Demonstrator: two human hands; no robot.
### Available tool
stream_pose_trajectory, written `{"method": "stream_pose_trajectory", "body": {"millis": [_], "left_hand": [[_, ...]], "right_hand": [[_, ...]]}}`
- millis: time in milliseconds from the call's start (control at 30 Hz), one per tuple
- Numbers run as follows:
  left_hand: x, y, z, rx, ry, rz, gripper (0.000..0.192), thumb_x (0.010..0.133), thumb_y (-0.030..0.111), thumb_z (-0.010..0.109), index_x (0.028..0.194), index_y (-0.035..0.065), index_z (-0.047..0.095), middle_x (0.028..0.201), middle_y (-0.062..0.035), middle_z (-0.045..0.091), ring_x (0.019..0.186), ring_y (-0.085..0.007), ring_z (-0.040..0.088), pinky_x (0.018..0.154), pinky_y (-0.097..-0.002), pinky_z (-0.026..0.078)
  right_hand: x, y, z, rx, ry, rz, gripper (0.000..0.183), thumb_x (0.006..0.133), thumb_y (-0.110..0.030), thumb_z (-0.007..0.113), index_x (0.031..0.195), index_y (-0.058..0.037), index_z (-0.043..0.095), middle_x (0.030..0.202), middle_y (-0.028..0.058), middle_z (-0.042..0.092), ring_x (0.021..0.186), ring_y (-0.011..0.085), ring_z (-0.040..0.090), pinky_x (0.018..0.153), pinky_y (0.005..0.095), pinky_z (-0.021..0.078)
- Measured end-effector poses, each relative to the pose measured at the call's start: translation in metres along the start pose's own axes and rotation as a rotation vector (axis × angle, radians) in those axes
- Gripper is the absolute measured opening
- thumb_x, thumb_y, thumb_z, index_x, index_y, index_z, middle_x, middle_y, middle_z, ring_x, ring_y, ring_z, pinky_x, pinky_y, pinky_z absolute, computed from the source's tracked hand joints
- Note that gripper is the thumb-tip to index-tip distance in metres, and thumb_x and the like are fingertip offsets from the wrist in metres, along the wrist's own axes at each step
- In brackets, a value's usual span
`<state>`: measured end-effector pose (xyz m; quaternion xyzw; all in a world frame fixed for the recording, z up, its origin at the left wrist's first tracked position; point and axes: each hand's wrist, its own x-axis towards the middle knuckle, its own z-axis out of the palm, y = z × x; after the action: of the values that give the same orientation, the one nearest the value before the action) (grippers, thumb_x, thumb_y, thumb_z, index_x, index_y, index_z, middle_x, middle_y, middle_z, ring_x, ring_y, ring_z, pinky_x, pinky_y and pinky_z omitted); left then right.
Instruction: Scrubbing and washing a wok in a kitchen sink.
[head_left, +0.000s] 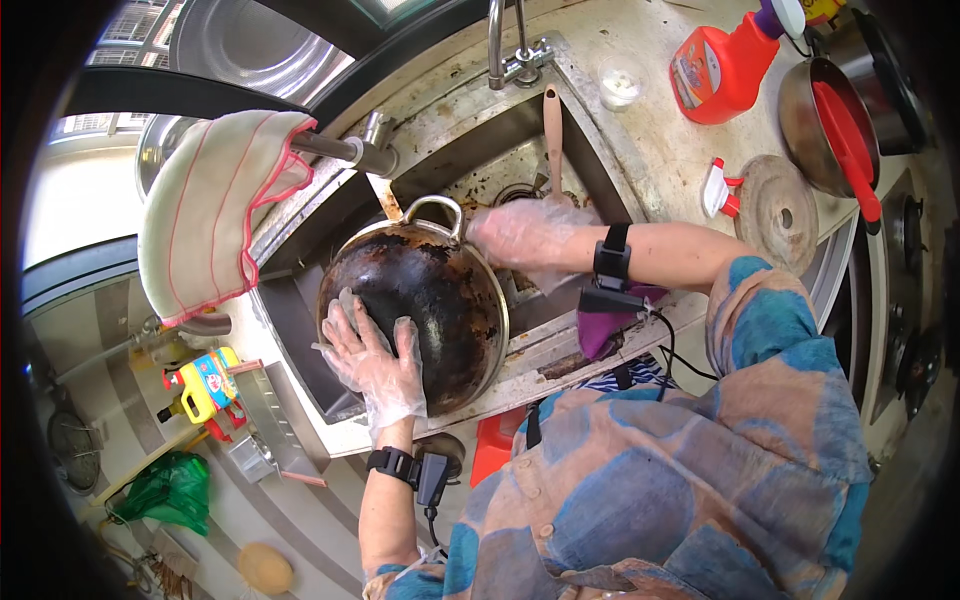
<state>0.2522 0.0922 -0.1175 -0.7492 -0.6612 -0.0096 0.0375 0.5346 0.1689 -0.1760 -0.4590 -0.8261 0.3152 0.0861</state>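
Observation:
A metal pot (442, 300) with a scorched, blackened bottom leans bottom-up in the left part of a stainless steel sink (480, 146). On its dark base my left hand (375, 360), in a clear plastic glove, lies flat with fingers spread. My right hand (525, 232), gloved too and slightly blurred, is at the pot's rim beside the loop handle (435, 206); whether it holds anything cannot be seen. Just behind it a pale-handled utensil (553, 131) leans in the right basin, its lower end hidden.
A faucet (525, 64) rises behind the sink. A striped cloth (217, 214) hangs over a metal pipe at left. Right of the sink stand a clear cup (622, 81), a red spray bottle (705, 75), a spray head (720, 191), a round lid (780, 210) and a saucepan (799, 127).

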Motion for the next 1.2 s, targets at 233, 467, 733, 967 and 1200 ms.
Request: {"method": "stream_pose_trajectory", "body": {"millis": [233, 467, 733, 967, 1200], "left_hand": [[-0.003, -0.004, 0.001, 0.012, -0.044, -0.01, 0.075, 0.096, 0.051, 0.059, 0.156, 0.0132, 0.036, 0.165, -0.0167, 0.024, 0.152, -0.0427, 0.019, 0.121, -0.0593, 0.011], [-0.002, -0.004, 0.001, 0.013, -0.038, -0.003, 0.075, 0.096, 0.052, 0.059, 0.155, 0.0113, 0.038, 0.165, -0.0171, 0.025, 0.151, -0.0437, 0.02, 0.121, -0.0588, 0.012], [-0.003, -0.002, 0.0, 0.026, -0.002, 0.003, 0.069, 0.096, 0.046, 0.059, 0.153, 0.0112, 0.041, 0.162, -0.0156, 0.031, 0.15, -0.043, 0.024, 0.121, -0.0587, 0.015], [-0.005, -0.003, -0.003, 0.03, 0.029, 0.005, 0.069, 0.096, 0.046, 0.06, 0.152, 0.0112, 0.042, 0.162, -0.0147, 0.032, 0.148, -0.0443, 0.026, 0.12, -0.0583, 0.016], [-0.001, -0.002, 0.002, -0.009, 0.022, 0.016, 0.068, 0.096, 0.046, 0.059, 0.152, 0.0108, 0.043, 0.162, -0.0158, 0.032, 0.148, -0.0444, 0.026, 0.12, -0.0579, 0.016]], "right_hand": [[0.0, 0.004, -0.012, 0.025, -0.03, 0.072, 0.021, 0.087, -0.015, 0.058, 0.089, 0.0033, 0.069, 0.079, 0.0247, 0.07, 0.081, 0.0399, 0.073, 0.071, 0.0481, 0.0589], [0.0, 0.008, 0.006, -0.074, 0.05, -0.038, 0.017, 0.085, -0.014, 0.059, 0.08, 0.0004, 0.067, 0.073, 0.0216, 0.069, 0.072, 0.0374, 0.073, 0.061, 0.0462, 0.0588], [0.001, 0.011, 0.014, -0.25, 0.086, -0.184, 0.018, 0.084, -0.016, 0.061, 0.076, -0.0015, 0.067, 0.064, 0.0149, 0.067, 0.061, 0.0321, 0.072, 0.052, 0.0449, 0.0583], [-0.017, 0.004, 0.013, -0.331, -0.202, -0.189, 0.015, 0.086, -0.013, 0.061, 0.079, -0.0002, 0.066, 0.073, 0.0176, 0.07, 0.07, 0.0343, 0.074, 0.057, 0.0455, 0.0602], [0.007, 0.01, 0.012, -0.24, 0.008, -0.15, 0.015, 0.085, -0.014, 0.06, 0.078, -0.0019, 0.067, 0.07, 0.0168, 0.069, 0.07, 0.0359, 0.074, 0.055, 0.0452, 0.059]]}}
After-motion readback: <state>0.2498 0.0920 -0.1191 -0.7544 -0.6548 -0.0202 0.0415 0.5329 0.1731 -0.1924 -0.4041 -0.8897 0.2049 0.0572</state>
